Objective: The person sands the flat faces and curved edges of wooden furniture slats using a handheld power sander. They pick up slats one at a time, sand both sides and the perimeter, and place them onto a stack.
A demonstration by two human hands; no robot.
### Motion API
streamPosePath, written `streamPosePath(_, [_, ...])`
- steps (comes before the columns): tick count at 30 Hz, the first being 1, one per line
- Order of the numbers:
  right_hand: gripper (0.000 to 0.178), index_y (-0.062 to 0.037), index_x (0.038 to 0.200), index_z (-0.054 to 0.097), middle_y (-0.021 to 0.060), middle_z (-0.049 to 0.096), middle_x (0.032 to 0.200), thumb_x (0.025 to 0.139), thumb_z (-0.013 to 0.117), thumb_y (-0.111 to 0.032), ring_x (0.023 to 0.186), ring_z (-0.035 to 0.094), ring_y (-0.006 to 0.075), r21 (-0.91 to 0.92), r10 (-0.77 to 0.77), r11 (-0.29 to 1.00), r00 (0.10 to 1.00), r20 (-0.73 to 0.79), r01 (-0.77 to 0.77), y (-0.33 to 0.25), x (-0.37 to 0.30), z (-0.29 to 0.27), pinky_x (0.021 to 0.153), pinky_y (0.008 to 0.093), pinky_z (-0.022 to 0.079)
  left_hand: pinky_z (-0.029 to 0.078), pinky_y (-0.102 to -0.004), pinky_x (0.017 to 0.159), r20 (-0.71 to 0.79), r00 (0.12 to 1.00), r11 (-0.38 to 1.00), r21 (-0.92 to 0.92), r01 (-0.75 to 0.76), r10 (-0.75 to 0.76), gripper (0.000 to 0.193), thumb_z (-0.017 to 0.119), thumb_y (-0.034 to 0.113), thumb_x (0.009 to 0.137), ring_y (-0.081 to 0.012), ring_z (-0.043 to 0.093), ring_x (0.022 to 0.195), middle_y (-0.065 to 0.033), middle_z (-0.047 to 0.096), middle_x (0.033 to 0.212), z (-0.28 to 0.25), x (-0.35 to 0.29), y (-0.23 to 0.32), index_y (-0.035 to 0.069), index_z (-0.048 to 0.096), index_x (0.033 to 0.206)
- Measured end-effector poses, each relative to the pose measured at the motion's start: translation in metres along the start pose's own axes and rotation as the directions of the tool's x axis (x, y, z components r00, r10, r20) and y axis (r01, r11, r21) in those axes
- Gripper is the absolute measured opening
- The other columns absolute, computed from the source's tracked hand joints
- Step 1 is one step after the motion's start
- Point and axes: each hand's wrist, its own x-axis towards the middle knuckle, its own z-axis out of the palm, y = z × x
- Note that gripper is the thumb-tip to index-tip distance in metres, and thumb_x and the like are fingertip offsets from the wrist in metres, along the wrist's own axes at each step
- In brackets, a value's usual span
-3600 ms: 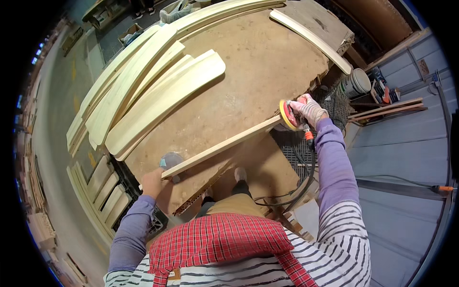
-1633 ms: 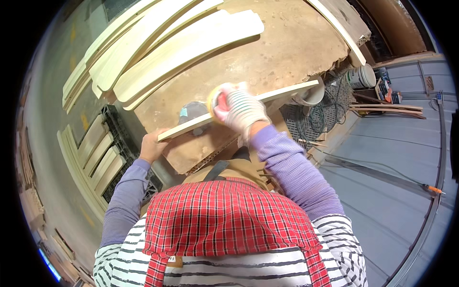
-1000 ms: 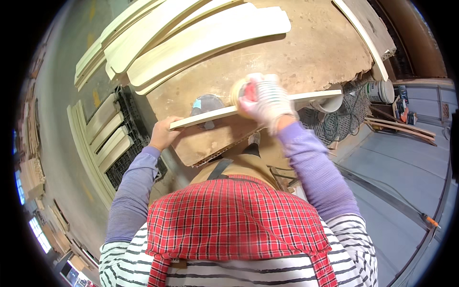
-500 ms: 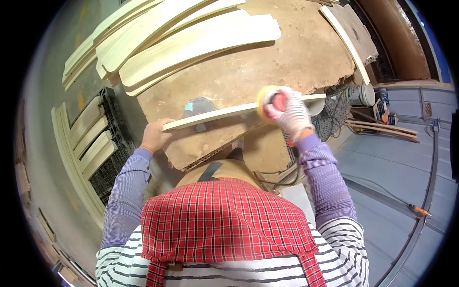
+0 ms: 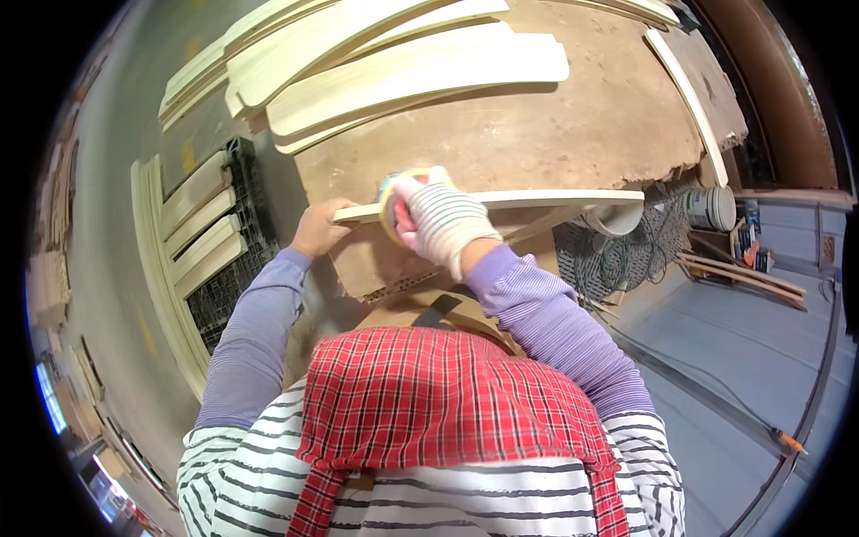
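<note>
Head view looks straight down on 1 long pale wooden slat (image 5: 537, 199) lying across the near edge of a worn brown surface (image 5: 555, 125), with its right end sticking out past the edge toward a white bucket (image 5: 711, 208). Left hand (image 5: 315, 231) is bare and clamps the slat's left end, fingers curled over the top edge, so it's closed on the wood. Right hand (image 5: 440, 224), in a striped white glove, sits just right of that end, wrapped around a yellow sanding disc tool (image 5: 391, 199) pressed against the slat; I can't see the fingertips themselves under the glove. My guess is the slat handles light and fairly stiff but a bit springy along its length, since it's thin and long, and the bare sanded wood should be grippy rather than slick. I'd say take it near an end for pinning, or near the middle to carry it. More curved slats (image 5: 403, 67) lie stacked further back from the slat, and a black crate (image 5: 234, 268) with more pieces sits off its left end.
</note>
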Motion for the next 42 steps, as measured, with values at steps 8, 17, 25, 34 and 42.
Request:
streamPosePath(8, [0.052,-0.0091,0.122,0.056,0.0222,0.060,0.109,0.078,0.077,-0.027,0.103,0.064,0.0348,0.107,0.341,0.933,0.751,-0.565,-0.343,0.173,-0.065,-0.005,0.089,0.0423,0.053,0.053,-0.0264,0.083,-0.059,0.994,0.990,-0.112,0.089,-0.096,0.031,0.077,0.002,0.078,-0.0107,0.067,0.088,-0.0039,0.074,0.098,0.005,-0.009,-0.007,0.005,0.073,0.108])
streamPosePath(17, [0.049,-0.0112,0.117,0.059,0.0231,0.056,0.108,0.077,0.079,-0.029,0.092,0.064,0.0386,-0.145,0.177,0.959,0.915,-0.363,-0.243,0.057,-0.020,0.010,0.084,0.0429,0.054,0.052,-0.0289,0.080,-0.149,0.983,0.973,-0.218,0.078,-0.112,0.034,0.083,0.017,0.076,-0.0164,0.069,0.089,-0.0045,0.074,0.096,0.021,-0.008,-0.029,0.017,0.074,0.109])
streamPosePath(25, [0.035,-0.0120,0.106,0.056,0.0223,0.055,0.102,0.079,0.076,-0.025,0.079,0.063,0.0411,-0.255,-0.154,0.958,0.985,-0.076,0.130,-0.079,0.054,0.045,0.077,0.0442,0.056,0.052,-0.0329,0.078,-0.177,0.975,0.941,-0.331,0.070,-0.135,0.021,0.067,0.023,0.087,-0.0230,0.069,0.089,-0.0078,0.073,0.098,0.041,-0.003,-0.086,0.022,0.073,0.107])
streamPosePath(34, [0.036,-0.0104,0.103,0.056,0.0247,0.055,0.107,0.078,0.078,-0.023,0.081,0.063,0.0407,-0.222,-0.023,0.975,0.994,-0.111,-0.002,-0.057,0.037,0.038,0.076,0.0451,0.056,0.053,-0.0369,0.079,-0.199,0.972,0.990,-0.084,0.113,-0.127,0.031,0.077,0.024,0.078,-0.0271,0.069,0.093,-0.0048,0.073,0.100,0.031,-0.010,-0.042,0.024,0.073,0.108])
streamPosePath(42, [0.045,-0.0152,0.116,0.057,0.0248,0.053,0.113,0.078,0.079,-0.026,0.087,0.063,0.0408,-0.101,0.129,0.983,0.972,-0.196,-0.151,-0.009,0.002,0.030,0.079,0.0454,0.055,0.053,-0.0300,0.078,-0.155,0.980,0.984,-0.143,0.102,-0.124,0.030,0.079,0.017,0.079,-0.0179,0.071,0.086,-0.0049,0.075,0.096,0.016,-0.015,-0.014,0.016,0.073,0.108])
